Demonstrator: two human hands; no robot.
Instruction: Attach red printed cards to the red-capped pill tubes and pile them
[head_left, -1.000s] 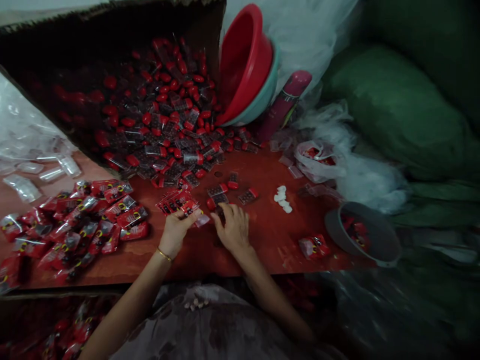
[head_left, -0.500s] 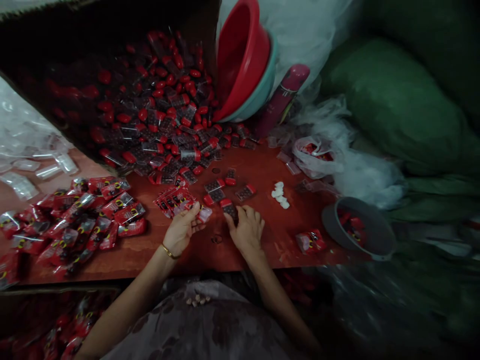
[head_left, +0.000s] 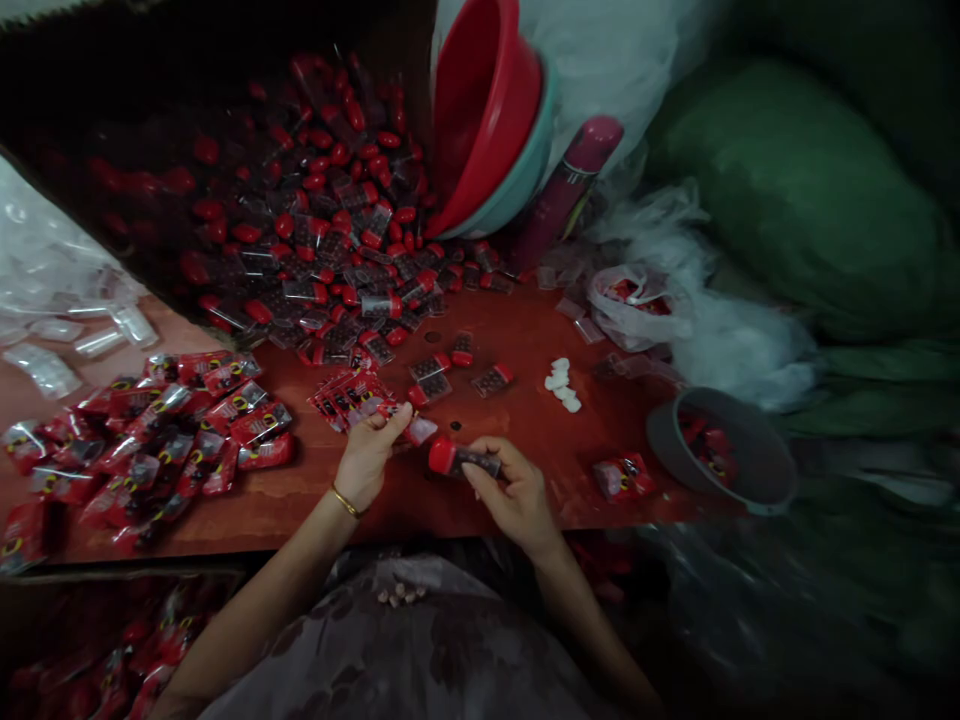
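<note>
My left hand (head_left: 366, 462) pinches a small red printed packet (head_left: 418, 428) with a clear end, thumb on top. Just beyond it lies a fanned stack of red printed packets (head_left: 346, 398). In my right hand (head_left: 517, 492) is a clear container with a red cap (head_left: 442, 455) and dark contents, held above the table between thumb and fingers. Its cap points left, toward the packet, with a small gap between them. A few similar red-capped containers (head_left: 491, 380) lie on the table beyond my hands.
A tipped cardboard box (head_left: 217, 30) spills many red-capped containers at the back left. Filled red packets (head_left: 172, 450) are heaped at left. White discs (head_left: 562, 385), a single packet (head_left: 622, 477) and a grey bowl (head_left: 660, 430) stand to the right. A red basin (head_left: 517, 100) leans behind.
My right hand has picked up a red-capped container from the table, lifted it toward me and turned its cap left. My left hand still holds the packet, shifted slightly right.
</note>
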